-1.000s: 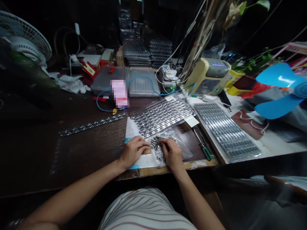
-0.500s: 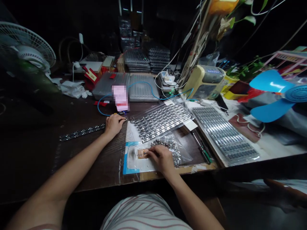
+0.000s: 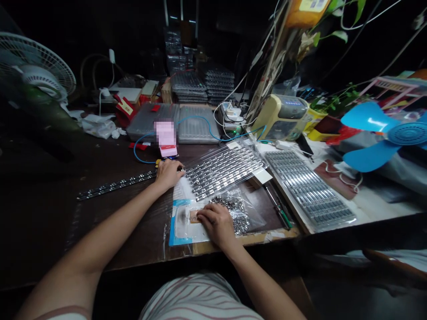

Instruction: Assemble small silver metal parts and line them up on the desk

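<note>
My left hand (image 3: 169, 174) is closed, its fingertips pressed together at the left corner of a clear tray with rows of shiny metal pieces (image 3: 227, 168). A long dark strip of similar pieces (image 3: 116, 185) runs out to the left from beneath this hand. My right hand (image 3: 217, 223) pinches at the right edge of a small brown block (image 3: 194, 217); whatever is between the fingertips is too small to make out. The block lies on a clear plastic piece over a blue and white sheet (image 3: 172, 231). Beside the right hand is a bag of loose metal parts (image 3: 240, 218).
A phone (image 3: 168, 151) stands behind my left hand. Right of the tray are a screwdriver-like green-handled tool (image 3: 283, 215) and another filled tray (image 3: 310, 191). A blue-bladed fan (image 3: 367, 153) stands far right. Stacked trays (image 3: 198, 122) and a blue cable lie at the back.
My left hand has shifted right, toward the tray corner. My right hand has moved slightly left, its fingertips now over the brown block's right edge. The view has shifted slightly.
</note>
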`<control>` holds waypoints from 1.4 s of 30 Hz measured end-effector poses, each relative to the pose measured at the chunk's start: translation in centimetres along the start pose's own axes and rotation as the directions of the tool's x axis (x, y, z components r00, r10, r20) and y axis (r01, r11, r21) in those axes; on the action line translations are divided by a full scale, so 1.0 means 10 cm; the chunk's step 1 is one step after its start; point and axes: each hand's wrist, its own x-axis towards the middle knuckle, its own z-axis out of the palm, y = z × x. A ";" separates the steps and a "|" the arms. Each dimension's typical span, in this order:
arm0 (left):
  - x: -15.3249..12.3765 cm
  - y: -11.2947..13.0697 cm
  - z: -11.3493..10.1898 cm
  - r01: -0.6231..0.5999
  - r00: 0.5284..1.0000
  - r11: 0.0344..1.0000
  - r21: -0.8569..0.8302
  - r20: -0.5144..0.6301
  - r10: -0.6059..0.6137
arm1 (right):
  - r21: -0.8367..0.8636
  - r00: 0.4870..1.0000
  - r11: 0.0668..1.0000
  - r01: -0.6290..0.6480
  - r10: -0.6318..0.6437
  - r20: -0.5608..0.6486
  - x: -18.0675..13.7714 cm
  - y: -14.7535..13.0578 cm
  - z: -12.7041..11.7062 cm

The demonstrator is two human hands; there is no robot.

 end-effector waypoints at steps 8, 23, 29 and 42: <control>-0.40 0.15 -0.24 0.108 0.994 0.791 -0.602 0.054 -0.095 | -0.005 0.999 1.000 0.015 -0.015 0.030 0.00 0.01 0.00; -1.25 0.50 -0.41 -0.055 0.991 0.907 -0.419 0.091 0.102 | -0.265 0.998 0.963 -0.055 0.046 -0.037 -0.08 0.21 -0.31; -1.51 0.59 -0.24 -0.160 0.981 0.980 -0.118 0.092 0.171 | -0.282 0.997 0.957 -0.074 0.068 -0.032 -0.10 0.32 -0.27; -1.32 0.70 -0.17 -0.002 0.992 0.904 -0.428 0.113 0.055 | 0.036 0.976 0.990 -0.134 0.138 -0.171 -0.08 0.35 -0.21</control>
